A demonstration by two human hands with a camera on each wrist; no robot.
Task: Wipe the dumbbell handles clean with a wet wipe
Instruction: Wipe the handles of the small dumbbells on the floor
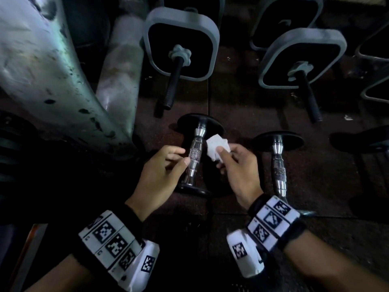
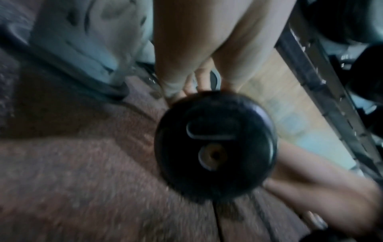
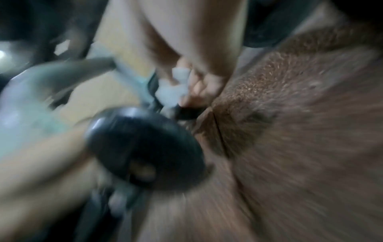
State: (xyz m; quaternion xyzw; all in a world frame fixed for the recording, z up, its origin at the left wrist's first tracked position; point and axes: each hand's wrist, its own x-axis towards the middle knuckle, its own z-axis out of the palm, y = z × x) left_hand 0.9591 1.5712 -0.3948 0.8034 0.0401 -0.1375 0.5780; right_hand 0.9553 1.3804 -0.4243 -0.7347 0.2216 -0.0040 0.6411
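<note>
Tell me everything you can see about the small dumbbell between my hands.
The dumbbell lies on the dark speckled floor mat, its handle running away from you. It has a shiny metal handle with a cross-hatched middle band and a round black plate at each end. Your left hand touches the handle with its fingertips. Your right hand pinches a crumpled white wipe beside the handle, seemingly not touching it.

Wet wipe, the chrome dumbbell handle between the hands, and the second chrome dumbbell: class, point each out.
wet wipe (image 1: pixel 216 146): head view, on its crumpled white middle.
chrome dumbbell handle (image 1: pixel 195 153): head view, on its knurled grip.
second chrome dumbbell (image 1: pixel 279 169): head view, on its handle.
</note>
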